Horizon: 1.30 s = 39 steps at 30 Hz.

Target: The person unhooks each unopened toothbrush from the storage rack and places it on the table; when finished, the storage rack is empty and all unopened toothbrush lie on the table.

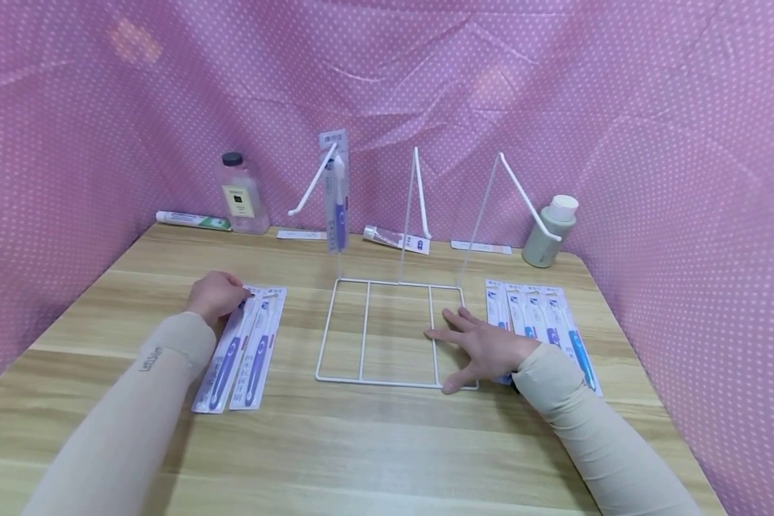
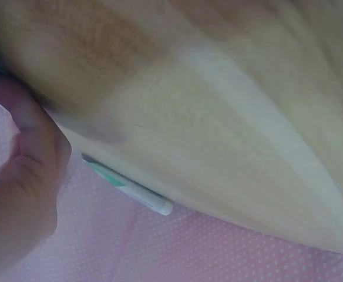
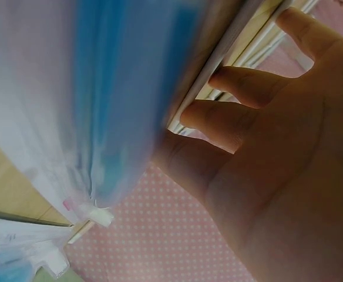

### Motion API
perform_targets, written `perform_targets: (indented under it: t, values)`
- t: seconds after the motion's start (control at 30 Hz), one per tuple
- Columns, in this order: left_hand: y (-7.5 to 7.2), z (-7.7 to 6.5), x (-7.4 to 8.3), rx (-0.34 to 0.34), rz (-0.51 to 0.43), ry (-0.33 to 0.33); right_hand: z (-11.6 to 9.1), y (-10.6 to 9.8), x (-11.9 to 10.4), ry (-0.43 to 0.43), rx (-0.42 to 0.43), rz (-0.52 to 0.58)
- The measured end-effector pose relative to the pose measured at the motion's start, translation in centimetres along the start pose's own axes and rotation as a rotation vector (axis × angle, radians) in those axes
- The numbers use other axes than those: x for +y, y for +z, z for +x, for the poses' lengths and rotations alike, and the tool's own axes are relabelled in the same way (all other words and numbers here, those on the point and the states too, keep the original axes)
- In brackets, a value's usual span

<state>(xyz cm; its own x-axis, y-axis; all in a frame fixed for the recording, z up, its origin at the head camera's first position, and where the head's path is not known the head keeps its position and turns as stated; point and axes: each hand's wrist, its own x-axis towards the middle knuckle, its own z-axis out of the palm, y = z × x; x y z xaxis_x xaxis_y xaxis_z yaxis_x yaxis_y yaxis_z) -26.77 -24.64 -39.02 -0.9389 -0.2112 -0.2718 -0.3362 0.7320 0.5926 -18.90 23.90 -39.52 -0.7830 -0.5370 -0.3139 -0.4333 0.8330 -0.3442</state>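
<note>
Two purple toothbrushes in clear-and-white packs lie side by side on the table at the left of the head view. My left hand (image 1: 218, 295) pinches the top end of the left toothbrush pack (image 1: 227, 362); the right toothbrush pack (image 1: 258, 351) lies beside it. A white wire display rack (image 1: 396, 383) with three raised hooks stands in the middle. One purple toothbrush pack (image 1: 340, 215) hangs at its left hook. My right hand (image 1: 484, 349) rests with spread, straight fingers on the right side of the rack's base. In the right wrist view, its fingertips (image 3: 195, 114) touch the white wire.
Several packed toothbrushes (image 1: 545, 315), blue and purple, lie right of the rack, partly under my right wrist. Along the back edge are a toothpaste tube (image 1: 193, 220), a clear bottle (image 1: 244, 201), another tube (image 1: 396, 239) and a grey-green bottle (image 1: 545, 240). Pink dotted cloth (image 1: 387, 72) surrounds the table.
</note>
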Motion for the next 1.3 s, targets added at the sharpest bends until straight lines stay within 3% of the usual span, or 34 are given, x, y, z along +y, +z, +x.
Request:
perform_targets:
  t: [0.27, 0.53, 0.63, 0.77, 0.97, 1.17, 1.3]
  values:
    - [0.2, 0.1, -0.3, 0.034, 0.066, 0.016, 0.0, 0.1, 0.0, -0.003, 0.01, -0.012]
    - [-0.2, 0.0, 0.0, 0.017, -0.016, -0.017, 0.0, 0.1, 0.1, -0.004, 0.003, -0.004]
    - [-0.6, 0.0, 0.9, 0.066, -0.08, -0.005, -0.1, 0.1, 0.2, -0.004, 0.002, -0.003]
    - [-0.5, -0.1, 3.7, 0.201, -0.2, 0.077, -0.2, 0.1, 0.3, -0.001, 0.008, -0.013]
    - [-0.4, -1.5, 10.4, 0.325, -0.482, 0.283, -0.1, 0.2, 0.4, -0.004, 0.004, -0.011]
    - [-1.3, -3.6, 16.5, 0.348, -0.664, 0.543, 0.0, 0.2, 0.3, 0.002, -0.002, -0.015]
    - [-2.0, -4.6, 19.0, 0.301, -0.866, 0.631, 0.0, 0.0, 0.2, 0.003, -0.002, -0.015]
